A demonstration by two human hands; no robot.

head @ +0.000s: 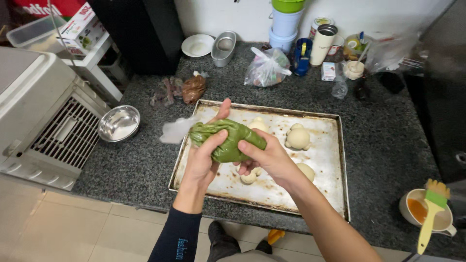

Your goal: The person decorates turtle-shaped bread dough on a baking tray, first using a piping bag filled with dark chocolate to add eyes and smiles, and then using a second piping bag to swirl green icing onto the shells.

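Note:
Both my hands hold a clear plastic piping bag of green paste [229,139] above a worn metal baking tray [328,160]. My left hand [203,160] grips the bag's thick rear part; its twisted clear tail sticks out to the left. My right hand [270,157] pinches the bag's front end, pointing down toward the tray. On the tray lie several pale dough figures: one round with small knobs [297,137], one behind the bag [258,124], one beside my right wrist [306,171], one under my right hand [250,177].
A steel bowl [119,123] sits left of the tray. At the back stand a brown-filled bag [193,89], a white plate [197,45], a metal tin [224,48], a knotted plastic bag [266,68] and cups. A cup with a yellow-green brush [431,211] is front right.

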